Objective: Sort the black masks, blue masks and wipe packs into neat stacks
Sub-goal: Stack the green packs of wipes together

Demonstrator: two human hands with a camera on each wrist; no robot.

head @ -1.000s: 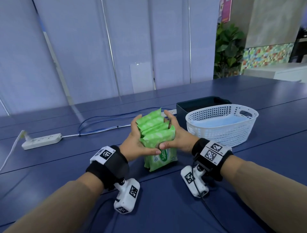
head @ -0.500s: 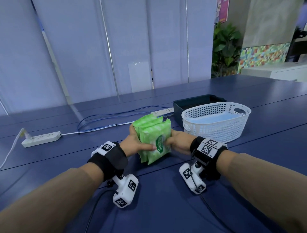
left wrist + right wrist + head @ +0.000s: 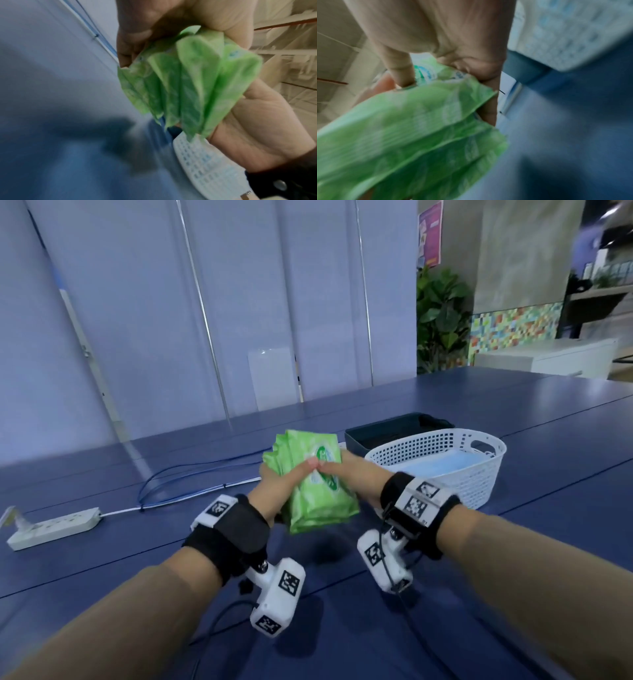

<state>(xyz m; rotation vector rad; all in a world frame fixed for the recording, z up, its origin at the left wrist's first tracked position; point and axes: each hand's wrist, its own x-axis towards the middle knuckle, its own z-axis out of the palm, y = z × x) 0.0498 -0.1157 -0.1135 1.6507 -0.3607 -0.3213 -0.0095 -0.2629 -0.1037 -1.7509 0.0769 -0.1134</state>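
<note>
Several green wipe packs (image 3: 317,484) are pressed together in a bundle, held tilted above the blue table (image 3: 137,559). My left hand (image 3: 284,484) grips the bundle from the left with its thumb across the front pack. My right hand (image 3: 349,474) grips it from the right, thumb on the same pack. In the left wrist view the packs (image 3: 188,86) fan out edge-on between fingers and palm. The right wrist view shows the packs (image 3: 412,135) blurred under my thumb. Blue masks (image 3: 442,463) lie in a white basket (image 3: 479,487). No black masks can be made out.
A dark bin (image 3: 394,429) stands behind the white basket, just right of my hands. A white power strip (image 3: 51,527) lies at the left, with blue and white cables (image 3: 191,484) running across the table behind the bundle.
The bundle of wipe packs, which stood on the table a second ago, has been squeezed together and lifted off it, now tilted with its front face up.
</note>
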